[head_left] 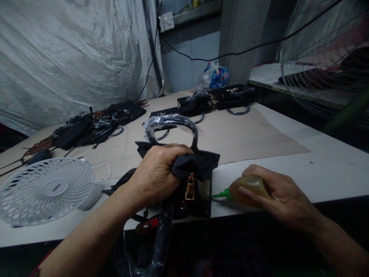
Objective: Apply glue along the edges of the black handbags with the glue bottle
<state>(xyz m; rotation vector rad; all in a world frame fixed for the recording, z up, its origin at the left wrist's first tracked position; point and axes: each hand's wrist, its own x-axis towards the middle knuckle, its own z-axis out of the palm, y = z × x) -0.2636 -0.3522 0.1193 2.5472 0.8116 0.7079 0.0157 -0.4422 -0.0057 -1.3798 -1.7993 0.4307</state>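
My left hand is closed around the gathered dark cloth of a black handbag at the table's front edge. One plastic-wrapped handle of the bag stands up behind the hand, and another hangs over the edge below. A gold zipper pull dangles beside my fingers. In my right hand is a squeeze bottle of amber liquid, held on its side. Its green nozzle points left, with the tip at the bag's side; whether it touches, I cannot tell. The bag's inside is hidden.
A white fan stands at the left. Several black handbags lie along the back and left of the table, some over brown straps. A red-handled tool lies below my left hand. A large wire-caged fan is at the right.
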